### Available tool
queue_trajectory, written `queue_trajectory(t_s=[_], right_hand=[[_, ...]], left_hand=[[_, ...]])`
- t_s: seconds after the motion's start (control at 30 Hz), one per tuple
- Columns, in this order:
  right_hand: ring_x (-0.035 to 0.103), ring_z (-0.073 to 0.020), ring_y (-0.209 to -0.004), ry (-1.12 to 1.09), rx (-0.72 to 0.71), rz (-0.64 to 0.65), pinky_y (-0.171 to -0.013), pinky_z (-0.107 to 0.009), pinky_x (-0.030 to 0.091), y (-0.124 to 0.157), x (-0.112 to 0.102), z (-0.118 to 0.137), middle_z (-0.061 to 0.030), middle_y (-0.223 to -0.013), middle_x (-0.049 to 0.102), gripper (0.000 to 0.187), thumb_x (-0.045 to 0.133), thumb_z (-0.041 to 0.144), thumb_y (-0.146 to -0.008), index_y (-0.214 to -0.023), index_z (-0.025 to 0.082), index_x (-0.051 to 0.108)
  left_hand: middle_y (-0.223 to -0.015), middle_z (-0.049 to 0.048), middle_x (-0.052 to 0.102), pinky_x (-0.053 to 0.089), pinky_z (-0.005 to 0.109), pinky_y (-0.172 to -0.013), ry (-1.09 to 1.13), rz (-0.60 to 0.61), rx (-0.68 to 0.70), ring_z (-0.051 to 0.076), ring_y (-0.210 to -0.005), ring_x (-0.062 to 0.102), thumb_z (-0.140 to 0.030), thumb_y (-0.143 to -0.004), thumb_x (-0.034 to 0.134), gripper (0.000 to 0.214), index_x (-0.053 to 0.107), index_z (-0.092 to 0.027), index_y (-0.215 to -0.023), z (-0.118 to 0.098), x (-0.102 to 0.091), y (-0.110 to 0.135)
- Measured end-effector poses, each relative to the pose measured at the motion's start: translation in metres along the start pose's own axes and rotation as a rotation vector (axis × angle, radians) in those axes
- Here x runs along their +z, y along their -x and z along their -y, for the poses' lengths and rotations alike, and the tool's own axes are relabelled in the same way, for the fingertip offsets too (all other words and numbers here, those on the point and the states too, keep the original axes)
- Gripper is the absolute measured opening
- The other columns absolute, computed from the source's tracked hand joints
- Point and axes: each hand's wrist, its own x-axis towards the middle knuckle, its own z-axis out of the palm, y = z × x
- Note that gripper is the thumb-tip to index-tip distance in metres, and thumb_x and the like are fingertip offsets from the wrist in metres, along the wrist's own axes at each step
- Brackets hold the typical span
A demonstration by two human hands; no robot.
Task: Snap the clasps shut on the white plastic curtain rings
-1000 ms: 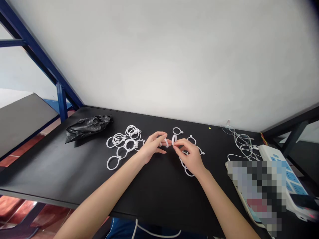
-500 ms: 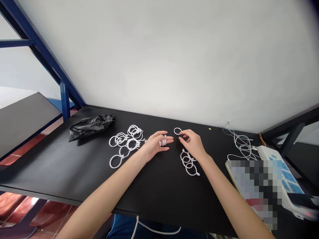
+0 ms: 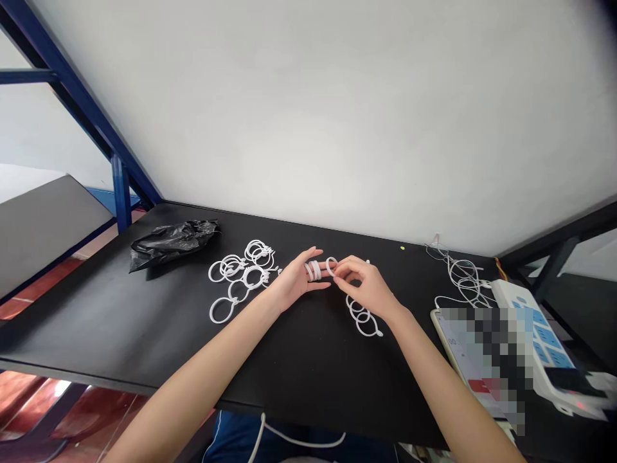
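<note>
Above the table (image 3: 299,366), the right hand (image 3: 369,289) pinches a white ring (image 3: 331,265) at a fingertip of the spread left hand (image 3: 294,286); a misaligned push could drop it or dislodge the stacked rings (image 3: 313,271).

Head view, downward (near table (image 3: 299,360))

The flat black tabletop (image 3: 299,366) looks matt and smooth. The loose white plastic rings (image 3: 240,278) are smooth and faintly shiny, like the white plastic ring (image 3: 330,265) pinched in the right hand (image 3: 369,289). Far left, the crumpled black plastic bag (image 3: 168,241) is glossy; the blue metal frame (image 3: 118,193) looks painted.
</note>
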Motion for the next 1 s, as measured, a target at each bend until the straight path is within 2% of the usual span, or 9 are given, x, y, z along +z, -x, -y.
queue_trajectory(t_s=[0.1, 0.23, 0.37, 0.47, 0.53, 0.7, 0.83, 0.93, 1.0], right_hand=[[0.065, -0.0167, -0.079, -0.037, -0.017, -0.006, -0.066, -0.029, 0.055, 0.001, -0.001, -0.003, -0.0058, -0.097, 0.066, 0.012, 0.062, 0.031, -0.083, -0.080, 0.020, 0.068], [0.066, -0.0191, -0.084, -0.024, 0.028, -0.159, -0.069, -0.031, 0.055, 0.001, -0.011, -0.022, -0.0067, -0.092, 0.068, 0.019, 0.057, 0.036, -0.085, -0.087, 0.020, 0.067], [0.059, -0.0193, -0.073, 0.127, 0.125, -0.368, -0.068, -0.035, 0.049, 0.004, -0.027, -0.053, -0.0068, -0.084, 0.065, 0.019, 0.061, 0.036, -0.081, -0.084, 0.019, 0.068], [0.050, -0.0183, -0.066, 0.214, 0.168, -0.404, -0.068, -0.037, 0.044, 0.007, -0.030, -0.070, -0.0048, -0.077, 0.062, 0.017, 0.072, 0.037, -0.069, -0.071, 0.020, 0.068], [0.049, -0.0187, -0.067, 0.217, 0.174, -0.402, -0.070, -0.037, 0.043, 0.008, -0.028, -0.073, -0.0040, -0.073, 0.060, 0.018, 0.073, 0.037, -0.068, -0.064, 0.021, 0.066], [0.053, -0.0173, -0.065, 0.051, 0.180, -0.413, -0.062, -0.032, 0.044, 0.006, -0.013, -0.050, -0.0049, -0.073, 0.063, 0.028, 0.065, 0.046, -0.080, -0.075, 0.019, 0.068], [0.050, -0.0120, -0.049, -0.152, 0.193, -0.292, -0.047, -0.028, 0.044, 0.009, 0.005, -0.022, -0.0038, -0.069, 0.065, 0.036, 0.062, 0.052, -0.083, -0.083, 0.018, 0.070], [0.059, -0.0154, -0.059, -0.226, 0.179, -0.242, -0.049, -0.028, 0.050, 0.011, 0.014, -0.012, -0.0056, -0.075, 0.068, 0.036, 0.067, 0.053, -0.078, -0.081, 0.018, 0.071], [0.062, -0.0174, -0.065, -0.228, 0.183, -0.276, -0.053, -0.029, 0.053, 0.012, 0.014, -0.013, -0.0065, -0.078, 0.068, 0.036, 0.067, 0.054, -0.077, -0.079, 0.018, 0.071]], left_hand=[[-0.116, 0.0145, 0.068, 0.055, 0.029, -0.074, 0.013, 0.021, -0.024, 0.021, -0.100, 0.067, -0.049, -0.091, 0.055, 0.045, 0.054, -0.017, -0.123, -0.002, -0.002, -0.001], [-0.113, 0.0104, 0.068, 0.053, 0.022, -0.070, 0.009, 0.015, -0.015, 0.020, -0.108, 0.065, -0.041, -0.089, 0.061, 0.035, 0.060, -0.019, -0.117, -0.002, -0.005, -0.002], [-0.107, 0.0082, 0.070, 0.053, 0.023, -0.071, -0.047, -0.041, 0.031, 0.023, -0.114, 0.064, -0.029, -0.088, 0.065, 0.032, 0.060, -0.022, -0.118, 0.002, -0.005, -0.003], [-0.117, 0.0116, 0.069, 0.054, 0.026, -0.073, -0.097, -0.040, 0.037, 0.025, -0.116, 0.063, -0.022, -0.090, 0.060, 0.031, 0.060, -0.020, -0.121, 0.003, -0.003, -0.002], [-0.123, 0.0137, 0.067, 0.054, 0.028, -0.075, -0.120, -0.024, 0.034, 0.026, -0.119, 0.061, -0.021, -0.091, 0.058, 0.029, 0.062, -0.018, -0.119, 0.003, 0.000, -0.001], [-0.127, 0.0161, 0.064, 0.054, 0.034, -0.081, -0.130, 0.048, 0.004, 0.029, -0.121, 0.059, -0.041, -0.093, 0.055, 0.038, 0.061, -0.016, -0.122, 0.003, 0.006, 0.002], [-0.122, 0.0149, 0.067, 0.051, 0.039, -0.090, -0.108, 0.110, 0.014, 0.028, -0.119, 0.059, -0.048, -0.093, 0.053, 0.045, 0.057, -0.018, -0.126, 0.006, 0.008, 0.002], [-0.118, 0.0135, 0.067, 0.050, 0.040, -0.092, -0.091, 0.131, 0.012, 0.027, -0.116, 0.060, -0.050, -0.092, 0.054, 0.047, 0.057, -0.018, -0.126, 0.008, 0.009, 0.002], [-0.119, 0.0133, 0.067, 0.050, 0.040, -0.092, -0.049, 0.134, 0.009, 0.027, -0.117, 0.059, -0.052, -0.093, 0.051, 0.048, 0.056, -0.019, -0.128, 0.008, 0.008, 0.002]])
